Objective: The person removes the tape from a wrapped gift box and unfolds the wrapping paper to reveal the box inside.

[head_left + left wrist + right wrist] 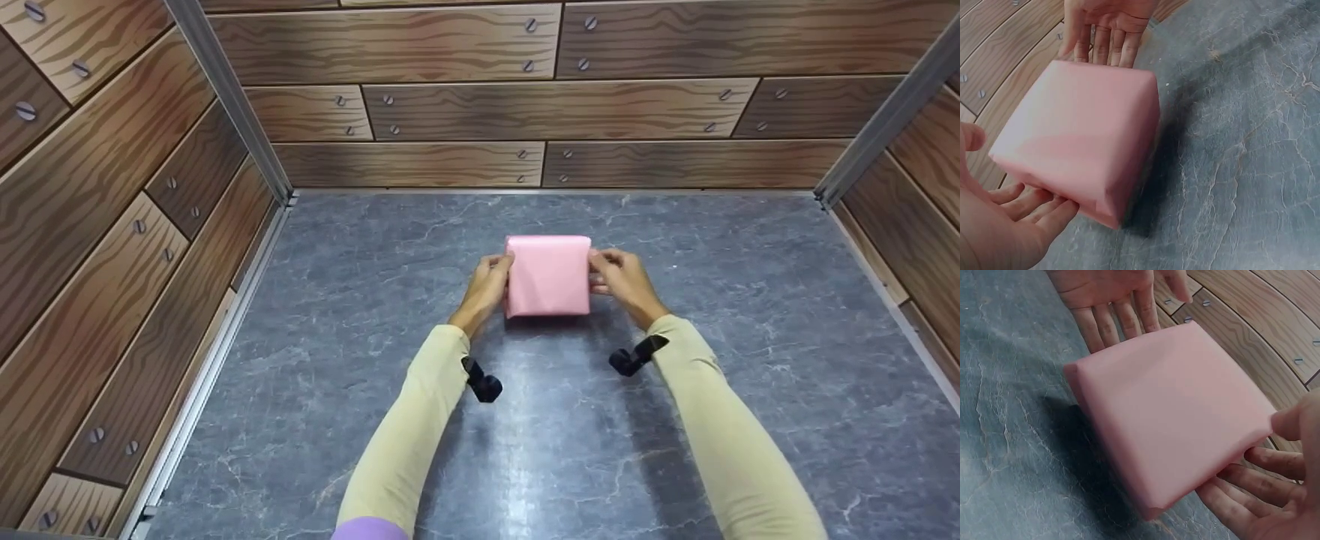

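Head view: my left hand (484, 291) and right hand (628, 285) hold the box (550, 277) from opposite sides; its contact with the surface (360, 300) is unclear. Left wrist view: left fingers support its edge, thumb apart. Right wrist view: right thumb and fingers pinch its edge. Probable step: two-handed handling; the next move calls for even support.

smooth, faintly glossy box (551, 276)

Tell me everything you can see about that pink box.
The pink box is plain, squarish and flat-topped, with a smooth, faintly glossy skin like wrapping paper. It is between the left hand and right hand, whose fingers touch opposite sides. Whether its underside meets the marbled grey surface is unclear.
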Tool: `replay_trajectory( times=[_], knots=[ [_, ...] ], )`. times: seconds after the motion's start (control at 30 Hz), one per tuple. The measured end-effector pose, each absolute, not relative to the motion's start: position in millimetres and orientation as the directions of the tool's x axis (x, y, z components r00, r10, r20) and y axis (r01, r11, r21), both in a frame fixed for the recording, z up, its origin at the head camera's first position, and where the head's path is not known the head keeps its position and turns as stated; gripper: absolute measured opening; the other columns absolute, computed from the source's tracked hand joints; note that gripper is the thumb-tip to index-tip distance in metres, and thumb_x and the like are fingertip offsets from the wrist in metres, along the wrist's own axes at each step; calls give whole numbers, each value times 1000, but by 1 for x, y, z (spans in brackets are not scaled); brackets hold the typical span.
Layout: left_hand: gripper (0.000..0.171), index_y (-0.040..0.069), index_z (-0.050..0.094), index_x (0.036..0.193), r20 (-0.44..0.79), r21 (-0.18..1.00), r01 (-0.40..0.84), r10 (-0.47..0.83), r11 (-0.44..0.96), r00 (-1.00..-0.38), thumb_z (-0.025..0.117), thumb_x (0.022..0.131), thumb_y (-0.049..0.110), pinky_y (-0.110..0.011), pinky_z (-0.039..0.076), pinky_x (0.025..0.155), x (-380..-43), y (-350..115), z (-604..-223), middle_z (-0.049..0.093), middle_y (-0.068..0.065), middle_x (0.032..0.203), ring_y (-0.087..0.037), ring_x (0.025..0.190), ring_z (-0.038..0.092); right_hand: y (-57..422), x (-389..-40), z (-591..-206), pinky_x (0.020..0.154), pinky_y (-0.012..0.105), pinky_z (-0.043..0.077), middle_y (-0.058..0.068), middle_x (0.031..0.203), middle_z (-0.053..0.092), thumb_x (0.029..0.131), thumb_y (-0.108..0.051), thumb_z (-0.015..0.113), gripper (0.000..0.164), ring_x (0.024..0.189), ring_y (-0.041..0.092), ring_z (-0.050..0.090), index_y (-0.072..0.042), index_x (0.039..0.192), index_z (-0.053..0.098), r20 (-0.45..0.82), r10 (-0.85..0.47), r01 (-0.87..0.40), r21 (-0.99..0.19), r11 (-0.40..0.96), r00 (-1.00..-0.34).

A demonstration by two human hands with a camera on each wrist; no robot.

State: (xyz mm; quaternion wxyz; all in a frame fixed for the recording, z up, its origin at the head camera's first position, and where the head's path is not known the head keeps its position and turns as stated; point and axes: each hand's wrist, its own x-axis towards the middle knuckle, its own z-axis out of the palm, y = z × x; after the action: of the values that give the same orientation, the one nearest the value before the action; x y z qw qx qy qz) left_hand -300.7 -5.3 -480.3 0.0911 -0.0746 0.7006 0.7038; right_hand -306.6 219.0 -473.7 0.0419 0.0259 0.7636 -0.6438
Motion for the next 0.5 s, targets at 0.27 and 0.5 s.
replay_trajectory(
  times=[0.27, 0.5],
  knots=[
    [58, -1, 47, 139, -189, 981, -189, -3, -37, -982, 44, 105, 46, -39, 53, 98, -299, -5, -477, 60, -18, 127, -30, 116, 62, 222, -307, -469, 87, 33, 60, 24, 116, 63, 110, -32, 42, 56, 84, 14, 71, 16, 137, 49, -124, -40, 119, -987, 108, -992],
    [61, 0, 45, 141, -195, 976, -191, -27, -108, -980, 44, 105, 50, -34, 55, 85, -299, -4, -471, 64, -18, 113, -22, 97, 64, 226, -302, -467, 86, 29, 60, 9, 105, 63, 108, -38, 45, 62, 82, 10, 69, 15, 138, 49, -160, -48, 155, -984, 90, -986]
  ],
)
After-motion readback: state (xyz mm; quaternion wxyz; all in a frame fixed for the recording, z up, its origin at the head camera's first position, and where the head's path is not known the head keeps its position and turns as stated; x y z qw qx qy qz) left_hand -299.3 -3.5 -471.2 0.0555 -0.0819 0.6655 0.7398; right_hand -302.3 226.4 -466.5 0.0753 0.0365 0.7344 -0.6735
